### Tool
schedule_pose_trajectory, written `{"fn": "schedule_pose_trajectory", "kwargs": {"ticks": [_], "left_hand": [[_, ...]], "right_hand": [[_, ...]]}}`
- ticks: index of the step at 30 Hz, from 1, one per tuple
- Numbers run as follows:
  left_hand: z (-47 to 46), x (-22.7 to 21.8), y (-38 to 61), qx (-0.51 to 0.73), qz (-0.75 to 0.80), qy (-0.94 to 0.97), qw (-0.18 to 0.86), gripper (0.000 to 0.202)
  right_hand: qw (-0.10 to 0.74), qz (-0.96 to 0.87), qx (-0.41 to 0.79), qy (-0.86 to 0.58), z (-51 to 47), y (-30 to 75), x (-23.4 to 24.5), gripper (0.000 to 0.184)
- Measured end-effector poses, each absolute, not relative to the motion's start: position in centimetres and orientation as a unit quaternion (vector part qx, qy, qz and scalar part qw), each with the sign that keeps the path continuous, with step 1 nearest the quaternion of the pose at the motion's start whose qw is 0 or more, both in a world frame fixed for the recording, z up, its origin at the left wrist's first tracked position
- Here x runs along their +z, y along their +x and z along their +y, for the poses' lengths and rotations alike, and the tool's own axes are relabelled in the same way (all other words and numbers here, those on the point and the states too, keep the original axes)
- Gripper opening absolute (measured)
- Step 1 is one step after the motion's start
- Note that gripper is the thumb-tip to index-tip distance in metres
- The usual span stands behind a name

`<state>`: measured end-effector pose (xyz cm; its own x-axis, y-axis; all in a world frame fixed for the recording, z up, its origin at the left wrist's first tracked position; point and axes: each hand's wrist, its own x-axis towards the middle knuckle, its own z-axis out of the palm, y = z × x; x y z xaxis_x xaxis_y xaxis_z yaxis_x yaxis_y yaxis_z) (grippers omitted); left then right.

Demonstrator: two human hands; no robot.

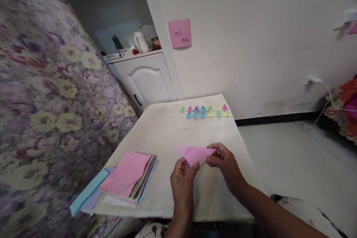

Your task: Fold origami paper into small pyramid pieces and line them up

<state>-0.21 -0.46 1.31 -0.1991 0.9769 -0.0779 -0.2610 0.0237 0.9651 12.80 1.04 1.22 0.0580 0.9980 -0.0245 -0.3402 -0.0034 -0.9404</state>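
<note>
A sheet of pink paper [196,153], folded into a triangle, is held up just above the cloth-covered table [167,134]. My left hand [184,176] pinches its lower point between thumb and fingers. With thumb and fingertips, my right hand [221,158] grips the triangle's right corner. To the left lies a stack of coloured paper [126,174] with a pink sheet on top. Near the table's far edge sit two rows of small folded paper pieces [205,112] in green, pink, purple, blue and yellow.
Blue paper [89,191] and purple paper lie at the table's left edge, beside a floral curtain [69,119]. A white cabinet [146,78] holds a white jug [141,42]. On the wall is a pink note [180,33]; a plugged-in charger [315,79] is at right.
</note>
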Motion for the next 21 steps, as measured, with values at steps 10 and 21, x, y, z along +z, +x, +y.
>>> {"fn": "schedule_pose_trajectory", "kwargs": {"ticks": [10, 21], "left_hand": [[-0.8, 1.9, 0.1, 0.586, 0.480, 0.369, 0.538, 0.025], [-1.1, 1.9, 0.4, 0.519, 0.486, 0.431, 0.555, 0.027]], "right_hand": [[0.632, -0.379, 0.518, -0.434, 1.6, 15.0, 1.6, 0.022], [0.412, -0.575, 0.576, -0.410, 2.7, 15.8, 1.3, 0.022]]}}
